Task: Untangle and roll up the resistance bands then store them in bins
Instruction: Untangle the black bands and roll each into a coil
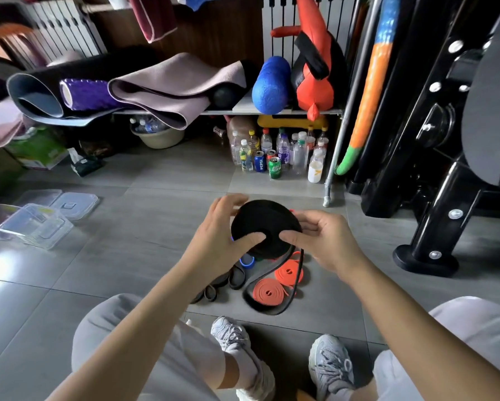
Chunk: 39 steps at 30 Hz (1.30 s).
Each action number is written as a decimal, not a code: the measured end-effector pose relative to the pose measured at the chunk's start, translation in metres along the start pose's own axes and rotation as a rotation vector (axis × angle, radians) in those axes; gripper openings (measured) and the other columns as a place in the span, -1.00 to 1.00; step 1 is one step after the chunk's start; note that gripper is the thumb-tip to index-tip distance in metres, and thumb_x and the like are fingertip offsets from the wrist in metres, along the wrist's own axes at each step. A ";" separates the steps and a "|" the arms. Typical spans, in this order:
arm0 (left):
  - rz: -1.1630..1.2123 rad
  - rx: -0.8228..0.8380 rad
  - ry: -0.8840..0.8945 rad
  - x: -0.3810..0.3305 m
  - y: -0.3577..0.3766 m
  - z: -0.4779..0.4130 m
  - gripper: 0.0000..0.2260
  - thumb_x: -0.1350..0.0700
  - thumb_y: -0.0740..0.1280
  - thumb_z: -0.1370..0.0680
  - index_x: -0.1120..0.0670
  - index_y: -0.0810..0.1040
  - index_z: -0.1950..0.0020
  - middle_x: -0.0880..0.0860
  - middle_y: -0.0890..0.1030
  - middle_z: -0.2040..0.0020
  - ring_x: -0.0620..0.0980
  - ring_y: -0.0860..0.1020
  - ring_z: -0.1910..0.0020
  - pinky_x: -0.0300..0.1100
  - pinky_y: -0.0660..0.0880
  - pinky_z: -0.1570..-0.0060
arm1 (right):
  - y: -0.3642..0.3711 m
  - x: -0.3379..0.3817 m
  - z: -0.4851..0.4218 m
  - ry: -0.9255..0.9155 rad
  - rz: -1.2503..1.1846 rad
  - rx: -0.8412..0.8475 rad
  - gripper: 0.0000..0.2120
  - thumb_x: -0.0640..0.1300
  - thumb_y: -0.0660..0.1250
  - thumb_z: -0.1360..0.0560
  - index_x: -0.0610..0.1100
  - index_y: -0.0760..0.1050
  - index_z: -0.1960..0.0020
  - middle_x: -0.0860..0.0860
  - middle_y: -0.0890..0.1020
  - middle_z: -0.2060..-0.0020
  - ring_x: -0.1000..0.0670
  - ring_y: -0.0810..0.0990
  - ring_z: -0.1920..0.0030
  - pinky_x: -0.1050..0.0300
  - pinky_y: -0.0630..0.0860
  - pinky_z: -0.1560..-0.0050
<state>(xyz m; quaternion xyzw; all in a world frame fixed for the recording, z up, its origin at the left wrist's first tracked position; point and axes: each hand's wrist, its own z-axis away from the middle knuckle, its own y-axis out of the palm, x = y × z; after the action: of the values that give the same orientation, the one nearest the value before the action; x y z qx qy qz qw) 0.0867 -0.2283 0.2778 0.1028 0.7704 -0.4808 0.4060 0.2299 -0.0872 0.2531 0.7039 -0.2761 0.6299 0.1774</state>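
Both hands hold a black band (pixel 264 224) wound into a flat disc, raised above the floor (pixel 127 256) in front of a seated person. On one side the left hand (pixel 217 235) curls its fingers over the disc's far edge, thumb pressed on the near face. On the other, the right hand (pixel 324 241) pinches it, thumb on the face and fingers tucked behind. A loose tail of the band hangs down and loops on the tiles around rolled orange bands (pixel 269 292). A small blue band (pixel 247 260) lies just beside them. Clear plastic bins (pixel 34 227) sit on the floor well off to the left.
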 end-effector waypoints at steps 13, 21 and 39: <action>-0.199 0.206 0.131 -0.019 -0.007 -0.012 -0.54 0.14 0.41 -0.44 -0.21 0.39 -0.25 -0.07 0.62 0.02 -0.04 0.59 0.07 -0.13 0.53 0.05 | -0.014 0.005 -0.002 0.017 0.221 0.135 -0.69 -0.25 0.53 -0.31 0.03 0.56 0.05 0.05 0.69 0.20 0.04 0.67 0.15 0.11 0.60 0.09; 0.457 -0.020 -0.005 -0.011 -0.004 -0.005 -0.45 0.34 0.43 -0.41 -0.32 0.47 -0.09 -0.02 0.65 0.13 -0.03 0.64 0.12 -0.16 0.59 0.09 | -0.019 0.000 0.004 0.020 -0.123 0.054 -0.65 -0.18 0.48 -0.21 0.01 0.57 0.02 0.12 0.71 0.15 0.12 0.67 0.08 0.26 0.55 0.02; -0.506 0.118 0.312 -0.014 0.009 0.001 -0.40 0.11 0.33 -0.52 -0.22 0.17 -0.47 0.00 0.43 -0.24 0.09 0.50 -0.07 -0.05 0.52 0.13 | -0.017 0.014 -0.009 0.091 0.146 0.117 -0.68 -0.34 0.49 -0.34 -0.08 0.55 -0.02 -0.09 0.70 0.09 0.00 0.68 0.06 0.06 0.59 -0.07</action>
<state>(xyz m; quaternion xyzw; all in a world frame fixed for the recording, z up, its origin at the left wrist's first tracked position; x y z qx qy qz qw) 0.1012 -0.2210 0.2823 0.0038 0.7953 -0.5890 0.1435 0.2336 -0.0706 0.2696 0.6617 -0.2810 0.6876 0.1023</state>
